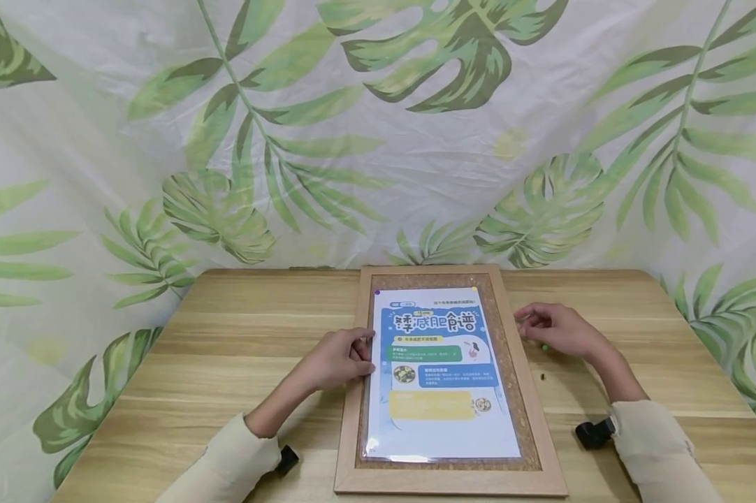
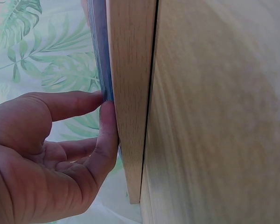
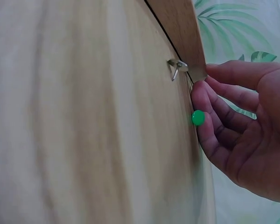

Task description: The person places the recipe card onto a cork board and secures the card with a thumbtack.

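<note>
A printed sheet (image 1: 441, 436) with Chinese text lies on a cork board (image 1: 529, 447) in a wooden frame (image 1: 447, 482). A purple pushpin (image 1: 377, 292) is at its top left corner, a yellow pushpin (image 1: 474, 288) at its top right. My left hand (image 1: 345, 356) rests thumb and index fingertips on the sheet's left edge, apart from each other. Just beyond the frame's right side is my right hand (image 1: 557, 330), fingers loosely bent, fingertips right at the wood in the right wrist view. A green pushpin (image 3: 198, 117) shows beside its fingers.
A small metal piece (image 3: 178, 67) with thin prongs lies by the frame in the right wrist view. The wooden table (image 1: 258, 300) extends on both sides. Behind it hangs a leaf-print cloth (image 1: 416, 175). Dark wrist devices (image 1: 594, 434) sit at both sleeves.
</note>
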Motion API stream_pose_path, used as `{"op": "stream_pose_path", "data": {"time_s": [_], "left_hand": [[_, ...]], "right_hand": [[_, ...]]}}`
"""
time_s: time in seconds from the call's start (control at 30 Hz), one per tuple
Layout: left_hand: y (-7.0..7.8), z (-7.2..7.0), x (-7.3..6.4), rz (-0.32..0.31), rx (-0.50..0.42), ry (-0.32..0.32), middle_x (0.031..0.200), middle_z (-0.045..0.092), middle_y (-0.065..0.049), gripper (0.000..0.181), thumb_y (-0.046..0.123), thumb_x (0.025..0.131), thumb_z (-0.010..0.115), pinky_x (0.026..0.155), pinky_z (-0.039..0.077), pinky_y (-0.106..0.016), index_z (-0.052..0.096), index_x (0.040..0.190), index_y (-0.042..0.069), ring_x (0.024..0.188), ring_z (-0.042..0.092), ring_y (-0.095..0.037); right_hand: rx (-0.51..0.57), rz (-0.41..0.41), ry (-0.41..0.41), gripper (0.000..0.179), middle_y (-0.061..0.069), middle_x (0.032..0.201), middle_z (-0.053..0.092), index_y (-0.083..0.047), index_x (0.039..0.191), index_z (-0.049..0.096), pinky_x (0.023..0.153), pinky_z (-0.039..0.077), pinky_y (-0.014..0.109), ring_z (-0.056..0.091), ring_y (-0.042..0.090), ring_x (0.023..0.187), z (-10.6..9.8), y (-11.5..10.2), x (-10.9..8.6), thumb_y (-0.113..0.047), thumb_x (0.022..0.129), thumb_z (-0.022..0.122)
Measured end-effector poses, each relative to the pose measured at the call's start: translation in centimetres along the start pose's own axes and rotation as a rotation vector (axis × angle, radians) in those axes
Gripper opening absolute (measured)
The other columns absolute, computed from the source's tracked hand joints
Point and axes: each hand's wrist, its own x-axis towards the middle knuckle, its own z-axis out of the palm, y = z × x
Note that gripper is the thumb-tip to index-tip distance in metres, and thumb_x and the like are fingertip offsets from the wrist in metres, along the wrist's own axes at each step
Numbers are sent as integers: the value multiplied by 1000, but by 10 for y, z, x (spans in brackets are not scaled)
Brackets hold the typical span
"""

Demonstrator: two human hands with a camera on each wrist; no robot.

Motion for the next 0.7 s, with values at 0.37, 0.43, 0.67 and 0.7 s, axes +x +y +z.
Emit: {"op": "stream_pose_path", "data": {"time_s": [0.37, 0.43, 0.67, 0.7], "left_hand": [[1, 2, -1, -4, -13, 0, 89, 65, -6, 60, -1, 93, 79, 60, 47, -24, 58, 149, -6, 73, 59, -15], [0, 2, 0, -4, -11, -1, 89, 65, -6, 60, -1, 93, 79, 60, 47, -25, 57, 149, -6, 73, 59, -15], [-2, 3, 0, 0, -5, -1, 89, 65, -5, 61, 0, 93, 79, 61, 48, -25, 57, 149, -5, 74, 60, -15], [-2, 3, 0, 2, -4, 0, 89, 65, -5, 61, 0, 93, 80, 61, 48, -25, 57, 149, -6, 73, 60, -15]], "right_hand": [[8, -15, -6, 32, 13, 108, 74, 3, 129, 69, 70, 57, 27, 66, 16, 92, -3, 7, -11, -14, 102, 70], [10, -26, -7, 32, 13, 108, 74, 4, 129, 69, 71, 56, 26, 66, 15, 92, -4, 9, -13, -13, 102, 70], [-11, -21, -12, 30, 11, 108, 73, 3, 128, 70, 77, 55, 24, 66, 15, 95, -7, 13, -19, -14, 103, 70], [-15, -19, -11, 30, 10, 108, 73, 3, 128, 70, 77, 55, 23, 66, 15, 96, -7, 13, -20, -14, 103, 70]]}}
